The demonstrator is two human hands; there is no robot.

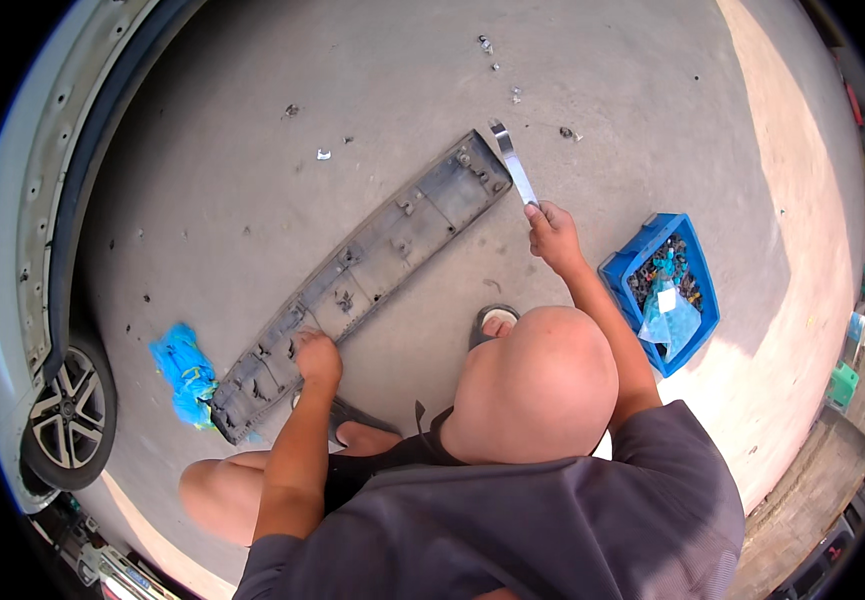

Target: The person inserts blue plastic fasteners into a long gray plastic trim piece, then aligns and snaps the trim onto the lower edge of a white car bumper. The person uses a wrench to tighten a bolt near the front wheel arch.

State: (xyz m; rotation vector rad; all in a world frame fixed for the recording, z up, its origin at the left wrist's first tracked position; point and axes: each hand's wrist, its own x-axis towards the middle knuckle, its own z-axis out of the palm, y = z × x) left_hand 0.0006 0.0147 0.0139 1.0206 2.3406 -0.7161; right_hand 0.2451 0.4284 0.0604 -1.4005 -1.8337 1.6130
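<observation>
A long, dark grey plastic car trim panel [382, 255] lies slantwise on the ground, its ribbed underside with several clip mounts facing up. Near its lower left part, my left hand [316, 357] is closed at the panel, fingers bent against it; exactly what the fingertips pinch is partly hidden. My right hand [553, 236] grips the near end of a flat metal pry bar [515, 170]. The bar's bent tip points away from me, just beside the panel's far right end, apart from it.
A blue crate [709, 318] at my right contains many small clips and a light-blue plastic bag [668, 325]. A crumpled bright-blue bag [184, 370] lies by the panel's left end. The car's body and wheel [67, 410] stand at left. Broken bits [323, 154] are scattered on the concrete.
</observation>
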